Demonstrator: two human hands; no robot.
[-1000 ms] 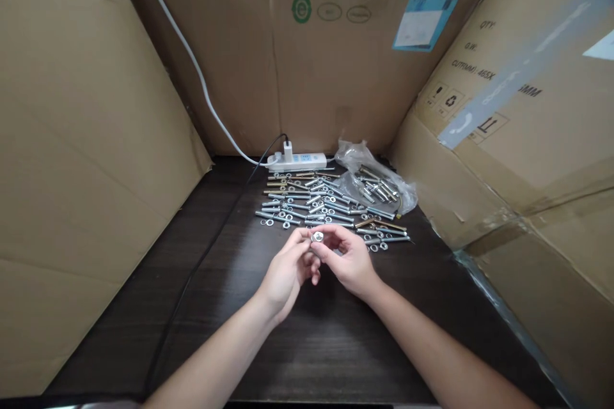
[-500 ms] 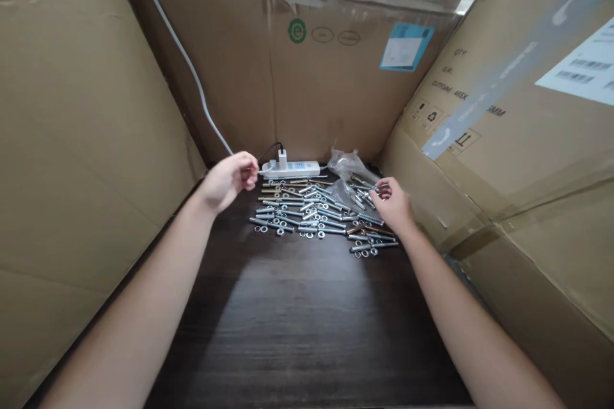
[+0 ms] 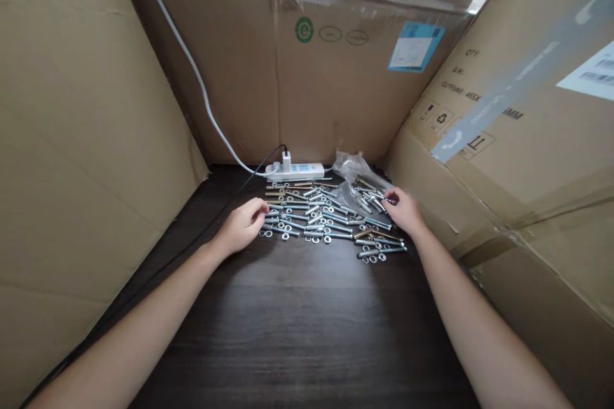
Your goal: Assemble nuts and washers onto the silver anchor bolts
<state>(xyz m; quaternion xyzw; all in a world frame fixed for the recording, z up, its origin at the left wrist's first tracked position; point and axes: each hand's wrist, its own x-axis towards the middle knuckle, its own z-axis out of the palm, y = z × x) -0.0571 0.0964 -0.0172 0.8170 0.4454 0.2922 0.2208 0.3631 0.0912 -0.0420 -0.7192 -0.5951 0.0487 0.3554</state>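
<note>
My left hand point(image 3: 244, 225) is at the left edge of the laid-out metal hardware, its fingers curled together. Whatever it may hold is hidden. Beside its fingertips lie bolts with metal sleeves point(image 3: 288, 207), with nuts point(image 3: 286, 236) and ring washers point(image 3: 268, 234) around them. My right hand point(image 3: 403, 209) is at the right side, thumb and fingers closed together by a heap of bolts point(image 3: 371, 198). Anything small between those fingertips cannot be made out. A clear plastic bag point(image 3: 349, 169) lies against this heap, partly over it.
A white power strip point(image 3: 307, 171) with a plugged-in white adapter point(image 3: 286, 161) stands behind the hardware. A white cable point(image 3: 204, 92) runs up to the left. Cardboard walls point(image 3: 336, 96) enclose the dark wooden table point(image 3: 307, 332) at left, back and right.
My left hand has come down and slightly right, from beside the power strip to the left ends of the bolts. My right hand has shifted slightly, staying by the heap. The view has shifted a little.
</note>
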